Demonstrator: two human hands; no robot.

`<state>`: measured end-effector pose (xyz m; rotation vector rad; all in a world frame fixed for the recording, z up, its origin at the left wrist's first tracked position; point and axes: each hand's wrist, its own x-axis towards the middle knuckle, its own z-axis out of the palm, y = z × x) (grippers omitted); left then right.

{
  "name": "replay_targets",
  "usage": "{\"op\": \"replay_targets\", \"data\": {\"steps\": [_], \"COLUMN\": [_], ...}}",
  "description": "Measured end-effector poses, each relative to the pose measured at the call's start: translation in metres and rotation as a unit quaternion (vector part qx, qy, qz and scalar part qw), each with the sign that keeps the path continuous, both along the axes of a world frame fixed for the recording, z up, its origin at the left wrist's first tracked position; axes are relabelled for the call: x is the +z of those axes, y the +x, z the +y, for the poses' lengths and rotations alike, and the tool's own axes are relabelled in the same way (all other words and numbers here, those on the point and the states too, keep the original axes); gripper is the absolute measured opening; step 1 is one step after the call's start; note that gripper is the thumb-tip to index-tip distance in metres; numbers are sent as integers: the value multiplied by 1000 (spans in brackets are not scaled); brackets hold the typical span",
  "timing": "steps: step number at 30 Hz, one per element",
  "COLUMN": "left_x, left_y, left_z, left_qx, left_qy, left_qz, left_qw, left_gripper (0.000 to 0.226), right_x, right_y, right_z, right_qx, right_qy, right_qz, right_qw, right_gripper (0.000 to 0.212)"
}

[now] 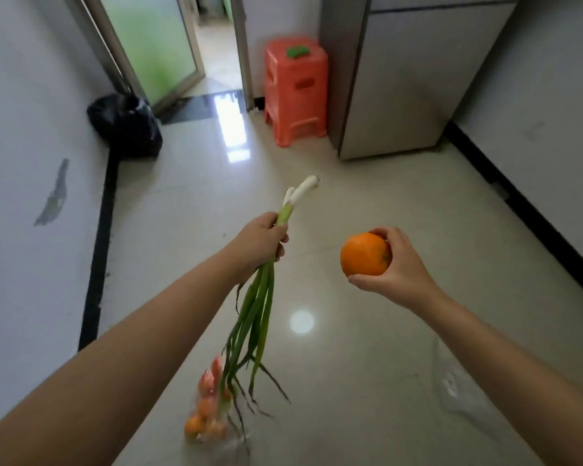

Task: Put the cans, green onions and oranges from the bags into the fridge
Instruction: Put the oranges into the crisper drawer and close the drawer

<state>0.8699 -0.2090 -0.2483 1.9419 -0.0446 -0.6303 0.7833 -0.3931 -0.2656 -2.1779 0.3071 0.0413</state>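
Head view, looking down a tiled floor toward the far wall. Biggest thing first: fridge standing at the floor's far right corner, door closed from this angle, no handle visible. Beside it, against the far wall, an orange plastic stool with something small and green on top. Over at the floor's far left edge, a black bag slumped against the wall.

Down at the near edge of the floor, a clear bag holding more oranges, blurred, contents hard to count. Another crumpled clear bag near the right side, apparently emptied, though too faint to be sure. No cans to be seen anywhere.

Now the action: left hand clenched round a bunch of green onions, white ends pointing at the fridge, leaves trailing down. Right hand cupping one orange, fingers and thumb curled round it.

Looks like the carry step, both loads lifted and aimed at the fridge, well apart from it yet. Next move calls for a free hand: both full, door shut, so probably tucking the orange in with the onions or hooking the door edge with spare fingers. Risk of dropping the orange there.
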Motion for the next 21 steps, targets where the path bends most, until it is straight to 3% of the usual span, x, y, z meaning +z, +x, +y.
{"op": "replay_targets", "data": {"steps": [7,13,21], "left_x": [144,205,283], "left_y": [54,140,286], "left_z": [-119,-206,-333], "left_qx": [-32,-35,-75], "left_qy": [-20,-54,-39], "left_qz": [-155,-248,-376], "left_qw": [987,967,923], "left_gripper": [23,13,36], "right_x": [156,220,297], "right_y": [41,117,252], "right_z": [-120,-203,-325], "right_qx": [-55,-86,-115], "right_qy": [-66,-110,-163], "right_qz": [-114,-173,-209], "right_qw": [990,975,957], "right_gripper": [71,73,73]}}
